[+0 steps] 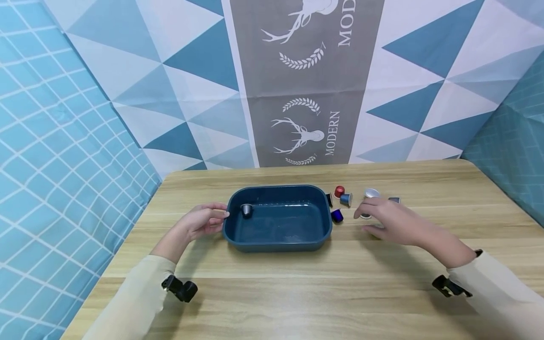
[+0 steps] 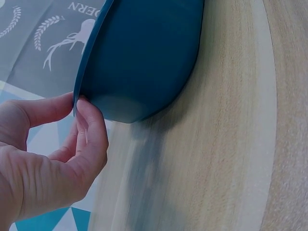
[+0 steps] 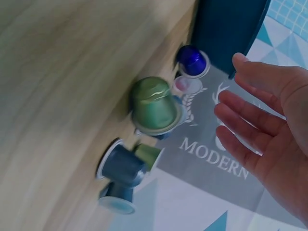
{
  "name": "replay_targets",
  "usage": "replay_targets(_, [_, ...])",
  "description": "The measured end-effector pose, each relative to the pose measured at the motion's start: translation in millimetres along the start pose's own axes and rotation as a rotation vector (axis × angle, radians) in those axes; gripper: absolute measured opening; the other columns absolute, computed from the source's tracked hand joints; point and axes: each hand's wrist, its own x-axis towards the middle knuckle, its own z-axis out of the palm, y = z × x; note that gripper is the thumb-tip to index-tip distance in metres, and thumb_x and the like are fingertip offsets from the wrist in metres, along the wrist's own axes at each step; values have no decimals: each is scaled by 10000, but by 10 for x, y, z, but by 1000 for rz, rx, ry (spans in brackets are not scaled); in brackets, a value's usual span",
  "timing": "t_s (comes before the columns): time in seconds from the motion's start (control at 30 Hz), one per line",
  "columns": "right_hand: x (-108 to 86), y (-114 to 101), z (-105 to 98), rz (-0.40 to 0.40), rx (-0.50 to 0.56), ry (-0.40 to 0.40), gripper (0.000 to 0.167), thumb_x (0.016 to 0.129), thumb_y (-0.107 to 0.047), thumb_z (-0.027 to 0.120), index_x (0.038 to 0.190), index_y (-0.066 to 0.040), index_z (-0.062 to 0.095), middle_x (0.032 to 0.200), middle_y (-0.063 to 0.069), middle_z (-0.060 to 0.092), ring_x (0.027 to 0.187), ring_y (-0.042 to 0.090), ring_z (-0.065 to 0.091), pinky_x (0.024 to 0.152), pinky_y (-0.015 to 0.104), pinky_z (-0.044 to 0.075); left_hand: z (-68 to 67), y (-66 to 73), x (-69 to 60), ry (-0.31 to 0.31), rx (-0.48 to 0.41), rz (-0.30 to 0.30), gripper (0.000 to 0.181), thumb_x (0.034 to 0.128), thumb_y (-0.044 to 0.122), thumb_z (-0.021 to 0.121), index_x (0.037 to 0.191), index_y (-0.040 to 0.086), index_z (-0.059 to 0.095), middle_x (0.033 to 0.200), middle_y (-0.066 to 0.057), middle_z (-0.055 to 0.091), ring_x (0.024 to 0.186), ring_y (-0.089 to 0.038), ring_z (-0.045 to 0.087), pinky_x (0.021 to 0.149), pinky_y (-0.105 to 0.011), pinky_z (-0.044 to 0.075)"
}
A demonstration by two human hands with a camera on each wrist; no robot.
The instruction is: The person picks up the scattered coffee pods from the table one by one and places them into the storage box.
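Head view: my left hand (image 1: 208, 219) is pinching the blue tub (image 1: 276, 247) by its rim, the tub sitting just right of it; my empty right hand (image 1: 391, 219) is hovering near loose capsules (image 1: 337, 216). Left wrist: thumb and fingers are clamping that rim, imo steadying it nicely. Right wrist: relaxed fingers are hanging near a green capsule (image 3: 155, 103); pinching one at a time is probably cleanest.
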Motion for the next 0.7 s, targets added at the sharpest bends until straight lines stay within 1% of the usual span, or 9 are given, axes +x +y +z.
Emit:
replay_targets(0.13, [-79, 43, 18, 22, -1, -5, 251, 757, -135, 808, 971, -140, 678, 962, -9, 667, 871, 153, 635, 709, 304, 551, -4, 6, -11, 5, 3, -2, 332, 946, 78, 548, 1260, 23, 456, 808, 63, 628, 707, -24, 613, 664, -162, 546])
replay_targets(0.37, [-196, 94, 43, 78, 7, -44, 255, 747, -152, 815, 967, -143, 686, 983, -16, 671, 914, 161, 644, 741, 335, 562, -6, 8, -17, -2, 5, 2, 358, 944, 78, 556, 1277, 5, 447, 809, 58, 630, 709, -25, 613, 658, -161, 544])
replay_targets(0.47, [-234, 117, 66, 93, 4, -63, 256, 742, -160, 818, 960, -149, 685, 979, -24, 666, 911, 145, 642, 733, 321, 564, -4, 10, -22, -1, 7, 1, 359, 945, 82, 556, 1278, 5, 447, 815, 59, 636, 713, -25, 616, 663, -161, 545])
replay_targets(0.57, [-264, 144, 101, 86, -2, -74, 263, 737, -160, 820, 962, -144, 683, 964, -33, 662, 895, 131, 639, 727, 312, 565, -4, 12, -28, -2, 6, 2, 357, 944, 86, 561, 1275, 6, 452, 820, 58, 642, 719, -26, 621, 669, -161, 547])
replay_targets(0.7, [-300, 175, 144, 60, -11, -68, 276, 722, -155, 827, 952, -148, 674, 942, -50, 662, 884, 115, 632, 738, 313, 564, -6, 11, -26, -2, 3, 3, 355, 943, 87, 565, 1272, 8, 455, 818, 59, 645, 718, -26, 623, 670, -162, 548])
